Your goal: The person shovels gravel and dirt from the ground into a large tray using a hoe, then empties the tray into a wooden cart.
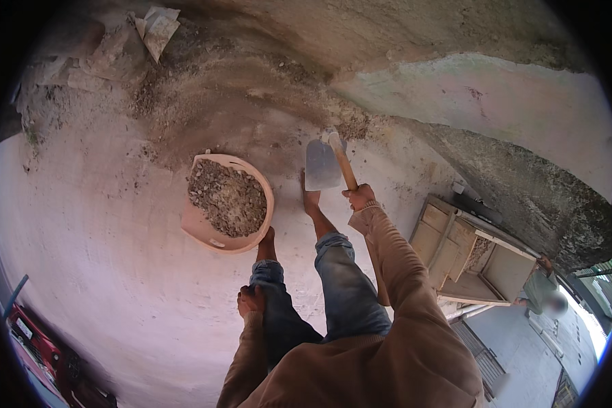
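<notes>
My right hand (360, 196) grips the wooden handle (345, 163) of a hoe. The hoe's wide, flat grey blade (321, 166) hangs just beyond and over my right foot. The lower stretch of the handle runs behind my right sleeve. My left hand (251, 300) rests by my left knee, fingers curled in, with nothing seen in them. Ahead and to the left stands a peach-coloured plastic tub (268, 197), its rim close to my left foot. Grey-brown rubble (228, 197) fills much of it, leaving part of the inner wall bare at the near left.
Loose dirt (211, 109) lies along the far side, with a torn pale sack (158, 30) on it. A rough wall base (523, 183) rises at the right. A wooden box-like frame (449, 245) stands there, near another person (546, 289). A red vehicle (37, 340) is at lower left.
</notes>
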Demonstrator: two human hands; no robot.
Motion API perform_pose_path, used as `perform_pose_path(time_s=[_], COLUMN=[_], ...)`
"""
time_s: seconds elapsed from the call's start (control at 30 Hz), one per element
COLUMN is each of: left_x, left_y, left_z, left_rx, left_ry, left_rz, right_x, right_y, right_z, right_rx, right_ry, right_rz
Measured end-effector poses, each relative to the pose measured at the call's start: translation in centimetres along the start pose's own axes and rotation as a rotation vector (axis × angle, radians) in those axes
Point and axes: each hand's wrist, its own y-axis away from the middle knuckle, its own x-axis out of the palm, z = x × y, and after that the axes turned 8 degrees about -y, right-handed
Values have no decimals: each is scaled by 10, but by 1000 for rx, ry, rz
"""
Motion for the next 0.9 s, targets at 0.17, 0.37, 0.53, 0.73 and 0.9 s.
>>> perform_pose_path(time_s=[0.17, 0.37, 0.53, 0.73, 0.9], left_x=[-20, -28, 23, 20, 0], left_y=[8, 53, -7, -59, -26], left_z=[-75, -380, -544, -576, -577], left_rx=[307, 1092, 1250, 1129, 1179], left_ry=[-152, 591, 535, 690, 889], left_rz=[-111, 565, -4, 88, 182], right_x=[-80, -239, -189, -190, -177], right_y=[-103, -282, -310, -324, -326], right_z=[-30, -109, -108, -96, -69], right_rx=[273, 151, 181, 170, 209], right_ry=[-815, -1325, -1367, -1352, -1318], right_rz=[-69, -453, -405, -331, -220])
